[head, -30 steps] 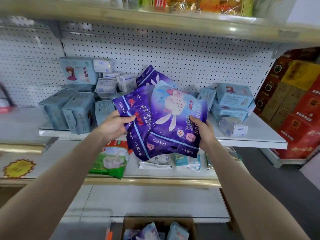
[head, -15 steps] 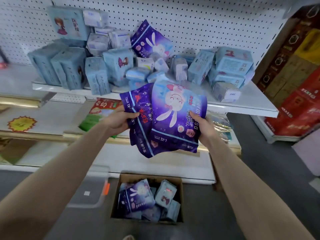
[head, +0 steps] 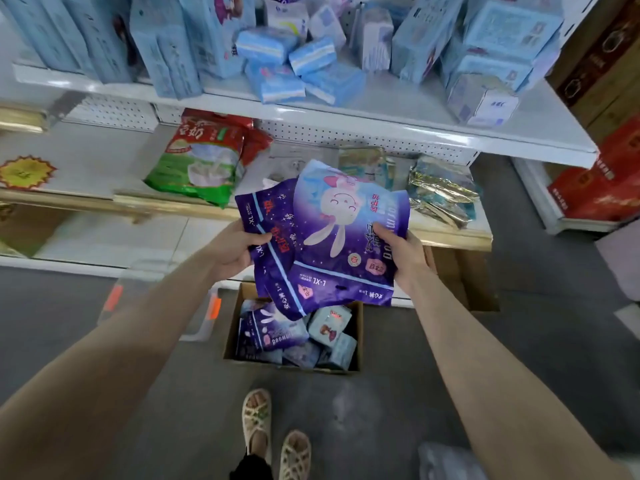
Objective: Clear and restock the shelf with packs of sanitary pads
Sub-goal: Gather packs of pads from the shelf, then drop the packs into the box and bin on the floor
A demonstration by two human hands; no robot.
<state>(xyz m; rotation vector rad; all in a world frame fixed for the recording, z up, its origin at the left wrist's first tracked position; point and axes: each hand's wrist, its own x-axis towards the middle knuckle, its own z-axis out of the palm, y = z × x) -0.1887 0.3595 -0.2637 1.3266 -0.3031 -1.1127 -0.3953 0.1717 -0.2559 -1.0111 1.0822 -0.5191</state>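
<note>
Light-blue packs (head: 301,67): heaped loose and tilted over the upper shelf (head: 408,102), at 12 o'clock from the hands. By the task, they look not yet cleared.
Cardboard box (head: 358,336): open on the floor at 6 o'clock from the hands. It holds more purple and blue packs lying anyhow, so it seems to be where cleared stock goes.
Purple packs (head: 346,237): two soft rabbit-print bags, overlapped and fanned, held in the air right above the box. Their print reads upside down from here. The overlap probably lets both travel as one load.
Left hand (head: 235,251): clamped on the 9 o'clock edge of the rear pack, thumb over its face.
Right hand (head: 401,251): clamped on the 3 o'clock edge of the front pack. The hands stay apart, one to each side, which keeps the floppy bags spread.
Step, as a guess: carrying the pair off the shelf towards the box.
Floor (head: 536,358): grey and smooth, with sandalled feet (head: 273,434) at 6 o'clock.
Lower shelf (head: 104,161): white with a gold front rail. A green-and-red bag (head: 201,164) lies at 10 o'clock and foil packets (head: 440,192) at 2 o'clock.
Red cartons (head: 606,188): stacked at 3 o'clock, beside the shelving.
Clear bin (head: 194,317): stands at 9 o'clock from the box.
</note>
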